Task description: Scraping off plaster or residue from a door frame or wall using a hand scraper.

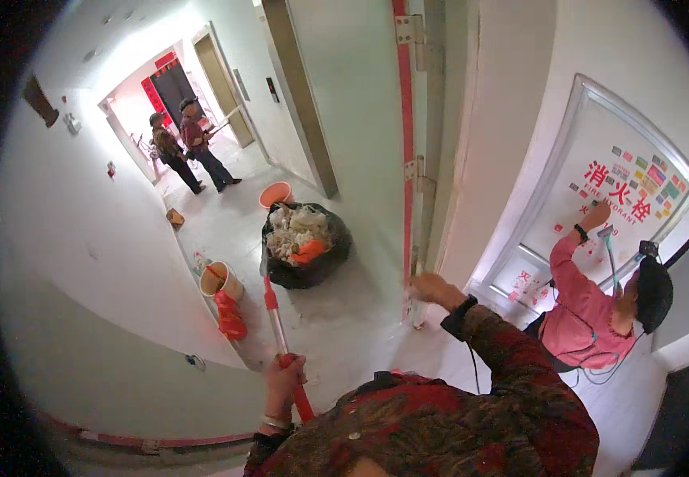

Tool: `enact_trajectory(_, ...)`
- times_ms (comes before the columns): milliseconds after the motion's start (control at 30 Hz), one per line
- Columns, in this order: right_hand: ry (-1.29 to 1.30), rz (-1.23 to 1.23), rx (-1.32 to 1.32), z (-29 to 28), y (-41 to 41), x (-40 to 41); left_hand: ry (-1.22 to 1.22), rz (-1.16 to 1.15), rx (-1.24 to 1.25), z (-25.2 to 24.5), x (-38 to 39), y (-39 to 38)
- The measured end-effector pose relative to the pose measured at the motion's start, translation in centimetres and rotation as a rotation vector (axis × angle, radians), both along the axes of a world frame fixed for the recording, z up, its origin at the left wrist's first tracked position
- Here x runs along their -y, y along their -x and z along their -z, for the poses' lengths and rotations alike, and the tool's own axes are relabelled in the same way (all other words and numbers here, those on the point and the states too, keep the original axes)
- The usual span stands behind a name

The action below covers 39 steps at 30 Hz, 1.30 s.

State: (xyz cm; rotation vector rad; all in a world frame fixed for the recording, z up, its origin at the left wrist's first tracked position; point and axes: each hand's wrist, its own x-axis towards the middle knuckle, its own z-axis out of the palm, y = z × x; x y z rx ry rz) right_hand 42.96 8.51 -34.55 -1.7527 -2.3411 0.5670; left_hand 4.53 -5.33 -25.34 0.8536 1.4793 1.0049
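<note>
My left hand (284, 378) is wrapped around the red grip of a red-and-silver pole (278, 328), which slants up toward the black rubbish bag (335, 265). Crumpled pale plastic and an orange piece (310, 251) fill the top of that bag. At the right, my right hand (437, 289) is raised beside the red-and-white edge of a hinged door (407, 179). It is blurred, and whether its fingers hold anything cannot be made out.
A white bucket (234, 280) with red cloth or gloves (231, 316) stands by the left wall. Behind the bag is an orange basin (276, 194). At right, a person in pink (586, 331) works with a scraper (606, 234) at a stickered cabinet panel (595, 137). Two people stand down the corridor.
</note>
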Motion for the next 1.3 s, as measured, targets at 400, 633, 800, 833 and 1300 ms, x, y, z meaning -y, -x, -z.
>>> enact_trajectory(400, -0.185, 0.199, -0.640, -4.5, 2.8, 1.5, -0.304, 0.335, -0.360, -3.1, -6.9, -5.9)
enact_trajectory(633, -0.379, -0.154, -0.545, -0.4, 1.3, 0.8, -0.351, 0.449, -0.522, -6.8, -7.7, -10.2)
enact_trajectory(800, -0.324, 0.282, -0.233, 0.8, -0.8, 0.3, -0.488, 0.464, -0.682, -6.4, -8.3, -12.1)
enact_trajectory(833, -0.402, 0.338, -0.341, 0.2, -1.2, -0.1, -0.559, 0.468, -0.671, -6.3, -8.2, -12.5)
enact_trajectory(1300, -0.720, 0.565, -0.120, -12.5, -13.4, -9.4, -0.352, 0.438, -0.486, -5.2, -6.6, -14.0)
